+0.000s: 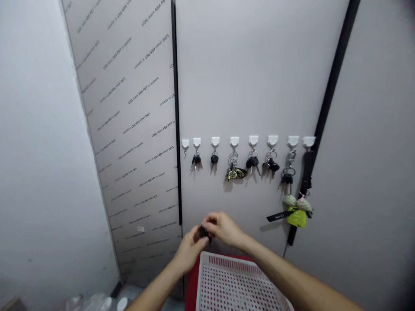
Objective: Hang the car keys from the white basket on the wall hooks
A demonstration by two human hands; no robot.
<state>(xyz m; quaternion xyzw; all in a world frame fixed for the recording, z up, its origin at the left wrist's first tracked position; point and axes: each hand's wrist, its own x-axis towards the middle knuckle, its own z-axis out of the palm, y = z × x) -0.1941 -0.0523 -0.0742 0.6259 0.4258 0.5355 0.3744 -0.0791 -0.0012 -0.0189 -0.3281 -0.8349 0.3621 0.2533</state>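
Handling a dark item (pixel 204 232), lower centre
Left hand (pixel 189 249) and right hand (pixel 224 229) pinch it; the next move likely needs fine fingerwork.

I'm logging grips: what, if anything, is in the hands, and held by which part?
The left hand and right hand hold a small dark object between them; what it is, and which part each grips, cannot be told.

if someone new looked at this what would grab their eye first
Likely the bright lime-green item, hanging lowest at the right end of the row of white hooks. Next, perhaps the small dark object between left hand and right hand, just beyond the white basket.
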